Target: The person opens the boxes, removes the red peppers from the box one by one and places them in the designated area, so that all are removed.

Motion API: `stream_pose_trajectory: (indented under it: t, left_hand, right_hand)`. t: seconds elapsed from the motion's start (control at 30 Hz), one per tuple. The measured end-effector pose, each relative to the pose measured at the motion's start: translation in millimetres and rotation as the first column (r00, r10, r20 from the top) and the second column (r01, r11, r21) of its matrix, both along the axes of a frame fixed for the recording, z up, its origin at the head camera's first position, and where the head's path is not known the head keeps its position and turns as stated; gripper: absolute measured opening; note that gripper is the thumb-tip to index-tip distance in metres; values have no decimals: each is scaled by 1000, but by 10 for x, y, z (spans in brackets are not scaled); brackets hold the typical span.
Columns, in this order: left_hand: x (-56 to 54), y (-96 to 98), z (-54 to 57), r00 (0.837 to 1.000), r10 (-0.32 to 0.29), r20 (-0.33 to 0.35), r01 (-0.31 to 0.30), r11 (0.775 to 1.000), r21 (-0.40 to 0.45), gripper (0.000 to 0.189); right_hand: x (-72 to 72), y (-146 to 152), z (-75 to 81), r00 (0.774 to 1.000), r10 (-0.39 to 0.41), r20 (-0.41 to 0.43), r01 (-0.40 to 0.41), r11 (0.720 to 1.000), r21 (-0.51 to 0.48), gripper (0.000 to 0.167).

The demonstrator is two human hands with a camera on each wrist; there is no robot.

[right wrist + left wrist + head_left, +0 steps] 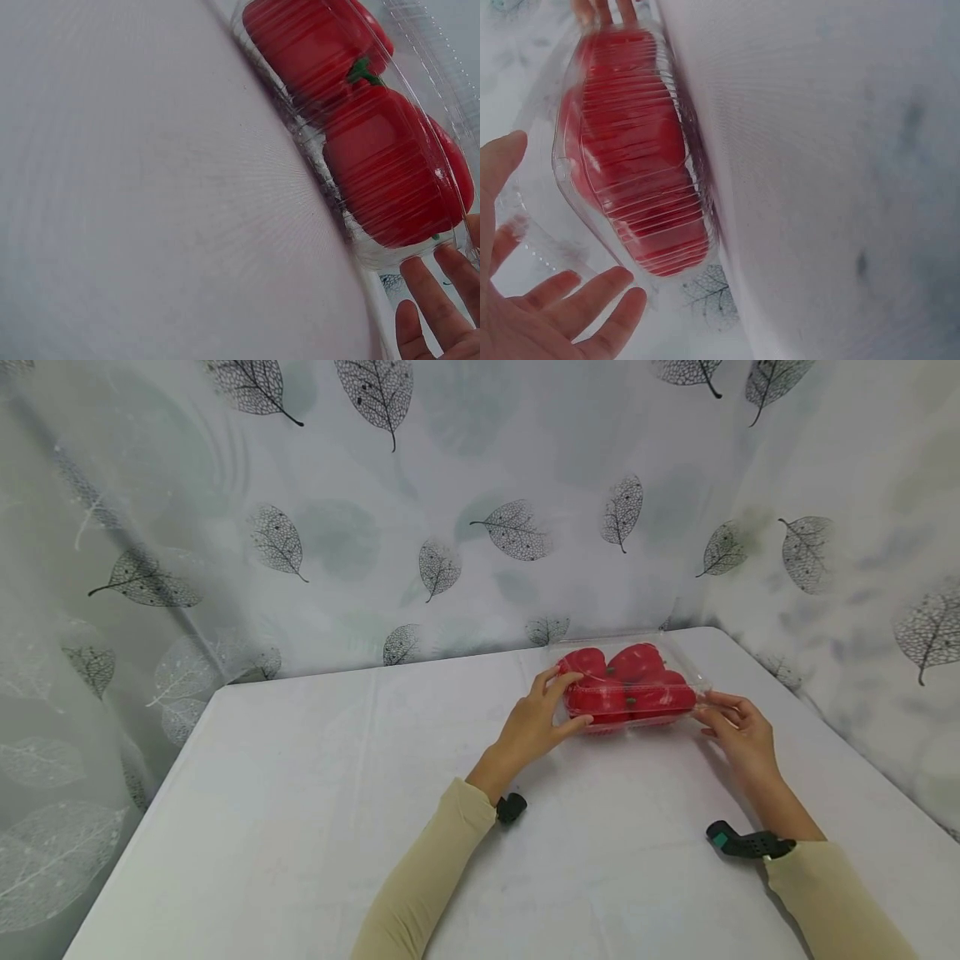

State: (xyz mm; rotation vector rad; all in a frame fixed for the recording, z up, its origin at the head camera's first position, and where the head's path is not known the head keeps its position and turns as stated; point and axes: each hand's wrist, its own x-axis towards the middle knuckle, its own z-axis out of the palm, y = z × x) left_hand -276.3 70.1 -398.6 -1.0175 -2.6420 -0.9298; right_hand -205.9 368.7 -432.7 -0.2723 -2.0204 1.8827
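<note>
Several red bell peppers with green stems lie in a clear plastic clamshell box near the table's back right edge. Whether its lid is fastened, I cannot tell. My left hand is at the box's left end, thumb and fingers spread; in the left wrist view these fingers are beside the clear plastic with no visible grip. At the opposite end, my right hand touches the box's corner. In the right wrist view its extended fingers meet the end wall, the thumb standing apart.
A white cloth covers the table. Leaf-patterned curtains hang behind it and at both sides. Each wrist wears a dark strap, the right strap showing more fully than the left one.
</note>
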Motion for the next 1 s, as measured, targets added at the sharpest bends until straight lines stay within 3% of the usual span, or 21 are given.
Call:
stream_pose_trajectory:
  t: [0.1,0.33,0.53,0.87,1.0]
  left_hand:
    - [-3,-1,5,1000,10,-7,-10,1000,-19,64]
    - [-12,-4,0,999,26,-23,-27,997,-65,64]
    - [-13,-19,-14,999,38,-17,-39,996,-76,65]
    - [-9,-33,-3,1000,24,13,-23,999,-47,65]
    - [-16,-30,-8,999,20,33,-19,999,-29,67]
  right_hand:
    - [2,0,4,1000,5,-4,-5,1000,9,23]
    - [-8,-9,4,1000,-10,14,12,996,-91,40]
    - [-7,-7,-14,999,-17,38,20,996,-89,56]
    - [15,-1,-41,1000,9,30,-7,997,-79,60]
    - [-3,-5,-51,1000,-9,22,11,995,-97,54]
